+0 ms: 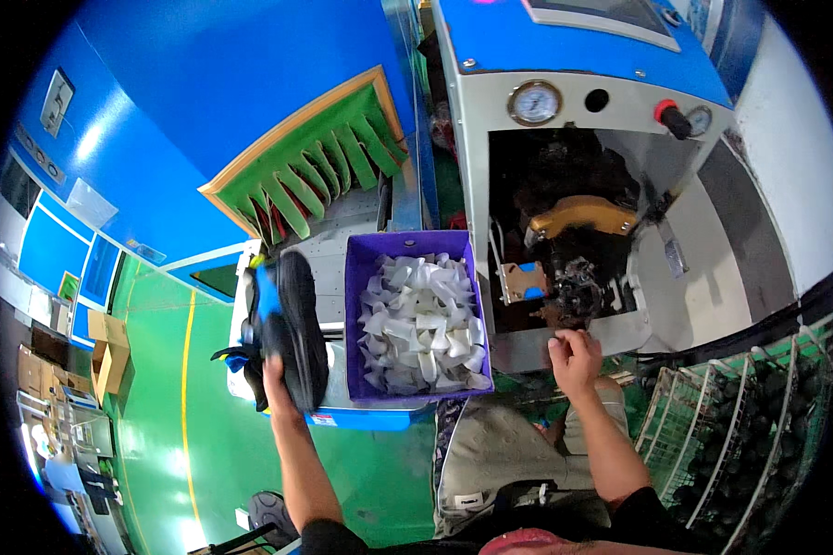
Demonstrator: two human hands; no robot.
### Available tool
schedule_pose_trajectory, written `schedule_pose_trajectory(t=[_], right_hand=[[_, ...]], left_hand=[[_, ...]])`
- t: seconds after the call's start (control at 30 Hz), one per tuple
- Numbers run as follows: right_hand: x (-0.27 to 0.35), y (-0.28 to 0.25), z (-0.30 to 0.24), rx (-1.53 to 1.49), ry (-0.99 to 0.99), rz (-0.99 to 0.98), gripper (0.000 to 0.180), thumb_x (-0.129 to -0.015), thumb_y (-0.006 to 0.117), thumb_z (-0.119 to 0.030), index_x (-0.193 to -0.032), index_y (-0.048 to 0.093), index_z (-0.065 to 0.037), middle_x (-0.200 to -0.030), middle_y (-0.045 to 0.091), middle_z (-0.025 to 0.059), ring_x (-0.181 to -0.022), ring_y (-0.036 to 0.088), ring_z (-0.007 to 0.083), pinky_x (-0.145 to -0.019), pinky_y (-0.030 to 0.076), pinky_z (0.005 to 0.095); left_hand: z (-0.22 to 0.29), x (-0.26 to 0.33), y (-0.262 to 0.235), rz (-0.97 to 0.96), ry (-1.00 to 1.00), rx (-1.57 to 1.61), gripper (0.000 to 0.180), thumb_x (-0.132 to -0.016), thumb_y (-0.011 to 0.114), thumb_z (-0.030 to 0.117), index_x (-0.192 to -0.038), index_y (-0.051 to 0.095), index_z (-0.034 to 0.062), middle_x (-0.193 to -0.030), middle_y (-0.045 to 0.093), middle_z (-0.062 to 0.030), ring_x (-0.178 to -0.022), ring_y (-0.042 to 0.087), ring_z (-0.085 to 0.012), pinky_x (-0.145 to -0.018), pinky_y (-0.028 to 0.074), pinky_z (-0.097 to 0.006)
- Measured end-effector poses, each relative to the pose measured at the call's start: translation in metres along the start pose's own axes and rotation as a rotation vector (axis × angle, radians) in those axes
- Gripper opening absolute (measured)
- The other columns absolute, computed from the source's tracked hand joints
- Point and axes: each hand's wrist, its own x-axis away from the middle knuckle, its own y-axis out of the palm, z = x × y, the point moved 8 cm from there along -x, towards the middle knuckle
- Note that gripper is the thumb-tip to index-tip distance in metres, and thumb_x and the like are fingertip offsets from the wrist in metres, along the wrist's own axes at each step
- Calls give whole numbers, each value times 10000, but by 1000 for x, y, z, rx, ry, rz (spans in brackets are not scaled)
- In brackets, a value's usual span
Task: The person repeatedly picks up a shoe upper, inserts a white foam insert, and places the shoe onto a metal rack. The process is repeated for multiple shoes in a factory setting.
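My left hand [275, 375] grips a black shoe with blue trim [292, 328], sole facing right, held over the edge of a grey machine top just left of a purple bin [356, 277]. The bin is full of several white curved pieces [421, 324]. My right hand [574, 356] is loosely curled at the lower lip of a machine opening, below a yellow metal arm [583, 215] and dark mechanism [574, 287]. Whether it holds anything small is unclear.
A blue and grey machine [565, 55] with a round gauge [534, 102] and red knob [665, 111] stands ahead. A green slotted rack [329, 166] sits at the back left. A wire cage of dark shoes [750, 435] is at the right. Cardboard boxes [106, 351] stand on the green floor.
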Motion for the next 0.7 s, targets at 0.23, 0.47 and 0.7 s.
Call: schedule_pose_trajectory(t=[0.23,0.47,0.7], right_hand=[[94,15,-192,-1248,11,-747,1196,-805,888,-334,-1664,99,-72,-1608,373,181,-1489,358,293,-1235,239,455],[144,-31,-80,-1270,752,-968,975,-824,803,-19,-1635,268,-95,-1444,573,119,-1292,574,244,-1125,445,431],[237,-85,-38,-1465,1378,-698,624,-901,722,-123,-1458,458,-28,-1292,640,185,-1126,683,311,-976,571,456]], left_hand=[[-81,240,90,-60,-118,25,879,-688,843,186,-1454,465,-21,-1378,591,-132,-1212,601,-292,-1074,486,-448],[-131,286,195,-870,-206,-942,1278,-680,997,325,-1611,177,16,-1558,449,-182,-1409,452,-272,-1182,366,-404],[-177,310,206,-992,-609,-971,321,-955,763,206,-1193,688,5,-1127,729,-75,-1052,670,-203,-938,520,-358]])
